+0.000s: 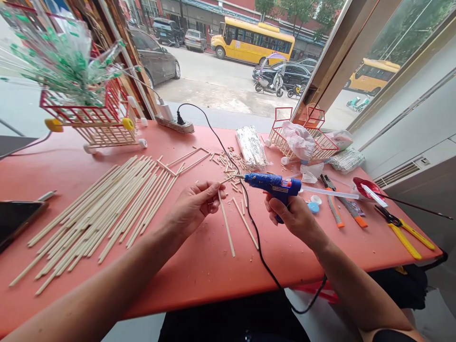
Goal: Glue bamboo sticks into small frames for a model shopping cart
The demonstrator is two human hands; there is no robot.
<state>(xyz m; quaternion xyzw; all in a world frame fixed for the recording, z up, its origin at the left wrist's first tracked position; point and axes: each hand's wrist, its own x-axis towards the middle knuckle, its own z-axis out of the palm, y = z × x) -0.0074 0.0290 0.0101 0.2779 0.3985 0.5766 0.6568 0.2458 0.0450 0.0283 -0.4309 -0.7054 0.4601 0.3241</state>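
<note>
In the head view, the left hand pinched a thin stick between thumb and fingers, over the middle of the salmon-coloured table. The stick slanted down toward the near edge, and a shorter piece stuck out from the same fingertips toward the right (whether the two were joined, I could not tell). The right hand was wrapped around the handle of a blue glue gun, its nozzle pointing left, close to the end of the shorter piece. A translucent glue stick ran out of the gun's rear, to the right.

Left of the hands lay a wide spread of loose sticks, with a stick frame at its far right end. Beyond the hands, short cut pieces were scattered near a wrapped packet. A black cable crossed the table, and a power strip sat at the far side. Pliers and a yellow-handled cutter rested on the right. Red-trimmed stick carts stood far left and far right.
</note>
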